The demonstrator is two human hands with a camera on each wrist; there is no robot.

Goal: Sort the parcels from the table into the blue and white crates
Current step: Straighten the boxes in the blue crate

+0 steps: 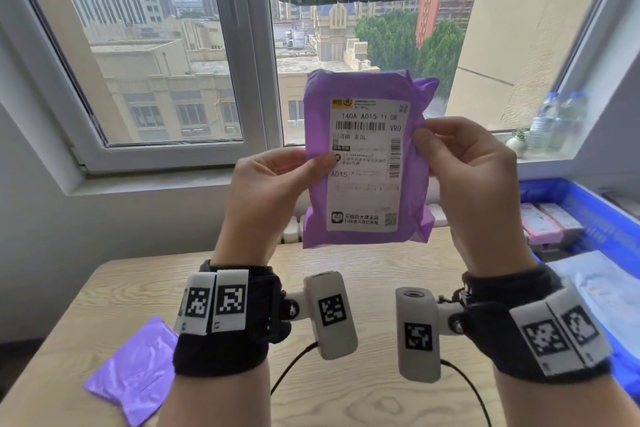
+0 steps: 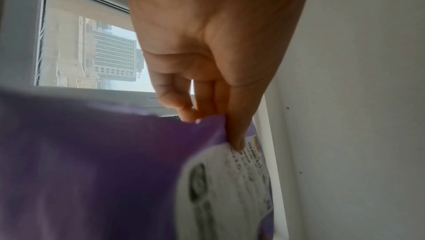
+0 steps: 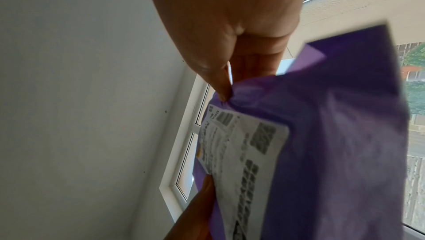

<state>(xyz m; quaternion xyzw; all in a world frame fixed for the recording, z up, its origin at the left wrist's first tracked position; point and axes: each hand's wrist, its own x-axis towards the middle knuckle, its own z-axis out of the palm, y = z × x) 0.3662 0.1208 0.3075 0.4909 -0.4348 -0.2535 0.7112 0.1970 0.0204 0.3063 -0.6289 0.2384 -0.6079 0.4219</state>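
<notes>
Head view: purple parcel (image 1: 367,163) pinched upright between both hands' fingers (image 1: 320,160).

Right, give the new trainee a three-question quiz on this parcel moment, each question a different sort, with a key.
1. True or false: the purple parcel is lying flat on the table.
2. Which hands grip the raised parcel? A) left hand only B) right hand only C) both
3. Fill in: the large code printed on the left of the shipping label, below the thumb, reads ____.

Key:
1. False; it is held up in front of the window.
2. C; each hand pinches one side edge.
3. A015

Extra note: a second purple parcel lies on the table, and the blue crate stands to the right.
</notes>
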